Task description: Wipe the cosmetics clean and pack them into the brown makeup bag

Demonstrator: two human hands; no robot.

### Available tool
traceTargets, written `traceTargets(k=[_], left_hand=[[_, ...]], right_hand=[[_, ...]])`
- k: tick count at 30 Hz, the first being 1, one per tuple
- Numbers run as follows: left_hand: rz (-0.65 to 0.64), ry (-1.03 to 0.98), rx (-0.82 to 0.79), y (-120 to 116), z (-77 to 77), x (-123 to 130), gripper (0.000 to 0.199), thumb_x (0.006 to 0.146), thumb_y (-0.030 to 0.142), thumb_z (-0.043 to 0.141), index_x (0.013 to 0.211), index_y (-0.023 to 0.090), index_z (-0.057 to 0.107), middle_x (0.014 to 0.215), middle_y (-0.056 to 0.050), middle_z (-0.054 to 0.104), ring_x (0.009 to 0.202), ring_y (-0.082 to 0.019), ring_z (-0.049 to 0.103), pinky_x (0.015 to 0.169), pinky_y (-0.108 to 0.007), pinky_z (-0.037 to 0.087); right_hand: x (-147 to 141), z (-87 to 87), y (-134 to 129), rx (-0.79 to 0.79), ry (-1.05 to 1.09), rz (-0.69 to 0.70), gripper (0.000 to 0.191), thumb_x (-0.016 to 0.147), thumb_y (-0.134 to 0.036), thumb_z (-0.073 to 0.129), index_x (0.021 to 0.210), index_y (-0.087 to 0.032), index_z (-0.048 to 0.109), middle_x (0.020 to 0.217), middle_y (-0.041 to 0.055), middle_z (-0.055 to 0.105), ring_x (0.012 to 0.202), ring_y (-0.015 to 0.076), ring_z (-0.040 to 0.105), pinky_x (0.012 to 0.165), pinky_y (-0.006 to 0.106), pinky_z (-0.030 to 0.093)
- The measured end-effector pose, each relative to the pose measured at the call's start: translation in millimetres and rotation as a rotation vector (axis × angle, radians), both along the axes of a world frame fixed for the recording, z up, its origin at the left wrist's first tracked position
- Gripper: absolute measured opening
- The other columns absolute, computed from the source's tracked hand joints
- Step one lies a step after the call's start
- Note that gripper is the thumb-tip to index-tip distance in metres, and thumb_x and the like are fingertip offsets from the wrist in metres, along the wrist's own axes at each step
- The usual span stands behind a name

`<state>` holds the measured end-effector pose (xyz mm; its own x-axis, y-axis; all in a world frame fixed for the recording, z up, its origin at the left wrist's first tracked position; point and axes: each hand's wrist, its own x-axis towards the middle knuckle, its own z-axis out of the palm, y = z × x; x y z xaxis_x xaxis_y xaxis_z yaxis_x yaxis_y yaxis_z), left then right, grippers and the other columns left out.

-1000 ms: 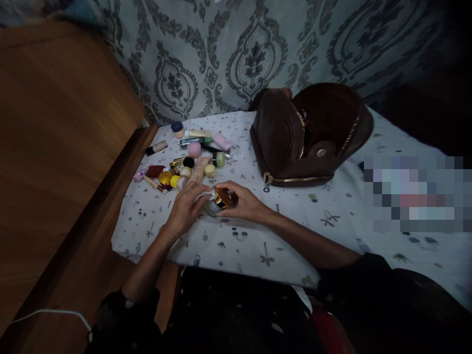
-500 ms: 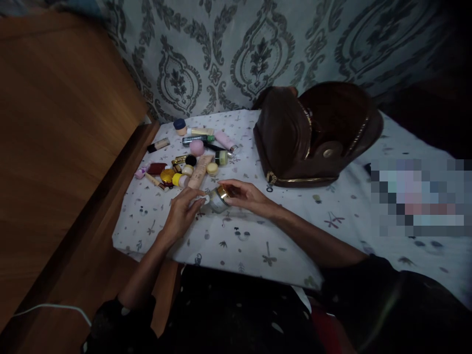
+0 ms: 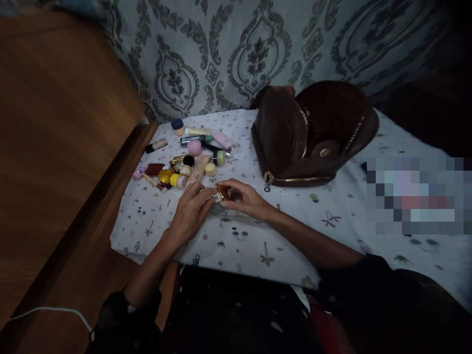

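Observation:
My right hand (image 3: 248, 200) grips a gold lid (image 3: 223, 193) between thumb and fingers, near the front middle of the table. Below the lid, a pale glass jar (image 3: 217, 208) shows only in part between my hands. The fingers of my left hand (image 3: 191, 209) are pinched together at the lid's left side, with something small and white (image 3: 218, 197) at their tips. Beyond my left hand lie a beige tube (image 3: 197, 169), a yellow-capped bottle (image 3: 178, 180), a pale yellow round pot (image 3: 210, 169) and a green jar (image 3: 219, 157).
A brown bag (image 3: 287, 132) stands unzipped at the back right. Several more cosmetics, among them a pink tube (image 3: 222, 140) and a navy-lidded jar (image 3: 177, 127), lie at the back left. The patterned tablecloth (image 3: 239, 246) ends near my body. A wooden panel (image 3: 62, 113) rises at left.
My left hand has moved right, closer to my right hand, and now covers more of the jar. The gold lid appears more tilted. The whole view has shifted slightly.

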<state>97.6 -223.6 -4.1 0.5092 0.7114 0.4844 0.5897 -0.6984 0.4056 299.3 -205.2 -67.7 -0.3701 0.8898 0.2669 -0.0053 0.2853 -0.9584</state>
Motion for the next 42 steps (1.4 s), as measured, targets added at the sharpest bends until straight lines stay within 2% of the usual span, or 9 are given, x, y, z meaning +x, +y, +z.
traceTargets(k=[4,7,11,15,19,28,33,36,42], left_hand=[[-0.003,0.024,-0.003,-2.7,-2.9,-5.1,0.017,0.095,0.020,0.055,0.107,0.020,0.067,0.092,-0.005,0.058,0.088,-0.019,0.058,0.076,-0.031,0.047],[0.021,0.031,0.011,-3.7,-8.8,-12.9,0.016,0.095,0.019,0.056,0.106,0.020,0.067,0.091,-0.005,0.057,0.086,-0.019,0.057,0.075,-0.030,0.047],[0.036,0.020,-0.014,-4.4,-13.0,-21.2,0.015,0.095,0.018,0.056,0.105,0.018,0.067,0.090,-0.004,0.058,0.084,-0.017,0.058,0.073,-0.028,0.048],[0.071,0.035,-0.044,-4.6,-12.1,-23.1,0.015,0.095,0.017,0.057,0.106,0.018,0.066,0.091,-0.004,0.059,0.085,-0.017,0.059,0.075,-0.027,0.049],[0.066,0.032,0.030,-3.5,-11.4,-18.0,0.015,0.095,0.018,0.056,0.106,0.019,0.065,0.090,-0.003,0.057,0.085,-0.017,0.058,0.075,-0.028,0.049],[0.046,0.144,0.166,-6.0,-6.8,1.6,0.016,0.097,0.020,0.051,0.106,0.019,0.064,0.093,-0.005,0.055,0.088,-0.020,0.054,0.078,-0.032,0.049],[0.071,0.169,0.169,-6.2,-10.6,-8.1,0.016,0.097,0.020,0.051,0.105,0.019,0.064,0.092,-0.005,0.055,0.088,-0.020,0.053,0.077,-0.032,0.048],[0.068,0.124,0.140,-5.0,-14.3,-16.5,0.015,0.096,0.019,0.052,0.104,0.018,0.065,0.091,-0.005,0.055,0.086,-0.019,0.054,0.076,-0.031,0.049],[0.104,0.085,0.087,-3.1,-17.8,-23.1,0.015,0.095,0.018,0.054,0.106,0.018,0.065,0.095,-0.005,0.057,0.088,-0.018,0.056,0.077,-0.031,0.049]], right_hand=[[0.0,2.0,-0.9,0.022,-0.007,-0.029,0.051,0.078,-0.043,0.074,0.124,-0.024,0.063,0.109,0.0069,0.059,0.098,0.0216,0.059,0.085,0.037,0.051],[-0.4,1.4,-0.4,-0.011,0.021,-0.027,0.051,0.082,-0.044,0.070,0.129,-0.025,0.061,0.108,0.0065,0.062,0.099,0.0214,0.060,0.086,0.037,0.051],[-0.1,-1.9,1.8,-0.023,0.064,-0.029,0.045,0.083,-0.045,0.070,0.123,-0.024,0.065,0.115,0.0075,0.062,0.104,0.0223,0.060,0.091,0.038,0.051],[2.9,-3.8,3.9,-0.041,0.094,0.032,0.049,0.083,-0.041,0.071,0.129,-0.025,0.062,0.118,0.0078,0.060,0.108,0.0224,0.060,0.095,0.040,0.051],[4.6,-3.7,4.8,0.004,0.087,0.086,0.051,0.086,-0.038,0.068,0.135,-0.027,0.058,0.116,0.0070,0.054,0.110,0.0217,0.058,0.098,0.040,0.050],[0.6,-1.0,-0.4,0.191,-0.081,-0.039,0.048,0.087,-0.042,0.068,0.133,-0.029,0.060,0.111,0.0073,0.057,0.102,0.0210,0.059,0.083,0.036,0.056],[0.4,-2.7,0.0,0.206,-0.100,-0.052,0.046,0.089,-0.041,0.065,0.133,-0.031,0.059,0.108,0.0065,0.056,0.098,0.0203,0.059,0.078,0.034,0.056],[1.4,-2.3,0.3,0.194,-0.131,-0.065,0.045,0.089,-0.041,0.064,0.133,-0.032,0.059,0.105,0.0057,0.055,0.096,0.0202,0.059,0.081,0.037,0.056],[4.6,2.7,-0.5,0.161,-0.104,0.020,0.054,0.088,-0.042,0.064,0.140,-0.032,0.052,0.110,0.0065,0.050,0.100,0.0213,0.056,0.085,0.039,0.056]])
